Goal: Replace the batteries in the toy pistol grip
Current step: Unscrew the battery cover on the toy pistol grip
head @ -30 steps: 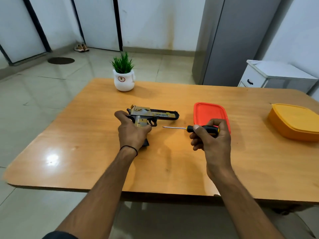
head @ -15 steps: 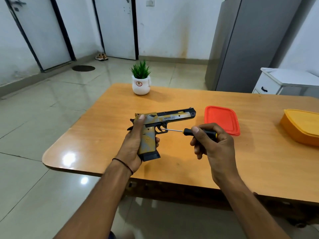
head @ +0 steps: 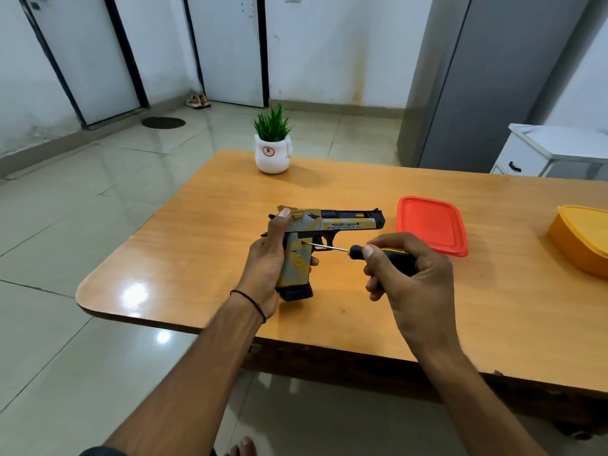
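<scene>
The left hand (head: pixel 266 268) grips the toy pistol (head: pixel 316 232) above the worktop (head: pixel 493 307), while the right hand (head: pixel 414 281) holds a screwdriver (head: pixel 362 251), its tip at the grip.

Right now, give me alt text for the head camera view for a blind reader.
A left hand grips a tan-and-grey toy pistol over a wooden table; the right hand holds a black-handled screwdriver, tip at the pistol's grip. A red plastic lid lies beyond.
</scene>
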